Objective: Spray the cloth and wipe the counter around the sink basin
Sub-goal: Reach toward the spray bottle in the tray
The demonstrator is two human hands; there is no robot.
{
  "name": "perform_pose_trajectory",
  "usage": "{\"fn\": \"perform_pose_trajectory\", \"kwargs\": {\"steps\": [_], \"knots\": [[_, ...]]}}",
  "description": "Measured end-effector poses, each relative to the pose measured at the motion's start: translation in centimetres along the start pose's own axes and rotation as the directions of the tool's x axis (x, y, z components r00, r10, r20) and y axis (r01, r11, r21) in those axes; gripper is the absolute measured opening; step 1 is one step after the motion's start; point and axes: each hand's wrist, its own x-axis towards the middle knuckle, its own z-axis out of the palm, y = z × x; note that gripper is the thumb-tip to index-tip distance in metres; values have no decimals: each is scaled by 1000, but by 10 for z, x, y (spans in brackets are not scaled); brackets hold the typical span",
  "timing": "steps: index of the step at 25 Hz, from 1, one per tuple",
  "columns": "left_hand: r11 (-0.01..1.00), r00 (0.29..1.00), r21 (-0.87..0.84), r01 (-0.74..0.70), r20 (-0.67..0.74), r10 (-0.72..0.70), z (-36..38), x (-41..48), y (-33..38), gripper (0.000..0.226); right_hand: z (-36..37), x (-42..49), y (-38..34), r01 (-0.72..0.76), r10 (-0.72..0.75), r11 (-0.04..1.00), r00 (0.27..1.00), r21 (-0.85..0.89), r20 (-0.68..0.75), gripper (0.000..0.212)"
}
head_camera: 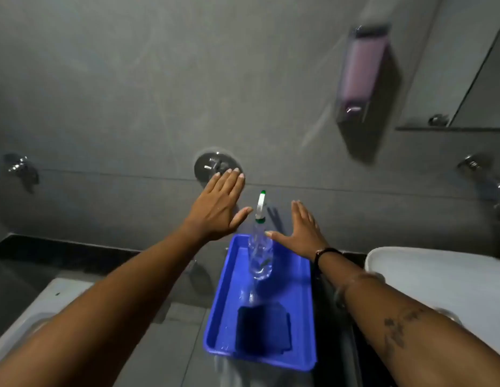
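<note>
A clear spray bottle with a white and green nozzle stands upright at the far end of a blue tray. A dark folded cloth lies flat at the tray's near end. My left hand is stretched out flat, fingers apart, to the left of the nozzle and holds nothing. My right hand is likewise spread flat just right of the bottle, its thumb close to the bottle's neck. The tray rests on the dark counter between two white basins.
A white sink basin is at the right, another white basin at the left. On the grey wall are a round chrome fitting, taps at far left and far right, and a soap dispenser.
</note>
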Motion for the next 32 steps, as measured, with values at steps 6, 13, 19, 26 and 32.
{"fn": "perform_pose_trajectory", "kwargs": {"steps": [6, 13, 19, 26, 32], "knots": [[971, 981, -182, 156, 140, -131, 108, -21, -27, 82, 70, 92, -21, -134, 144, 984, 986, 121, -81, 135], [901, 956, -339, 273, 202, -213, 144, -30, -33, 77, 102, 117, -33, -166, 341, 847, 898, 505, -278, 44], [768, 887, -445, 461, 218, -406, 127, -56, -22, 76, 62, 80, -75, -51, 319, 837, 855, 545, -409, 40], [822, 942, -463, 333, 118, -315, 88, -86, 9, 73, -12, -40, -135, 210, 123, 840, 823, 500, -554, 27], [822, 929, -433, 370, 152, -338, 64, -138, 35, 77, 68, -175, -80, -313, 433, 780, 895, 542, -106, 15]]}}
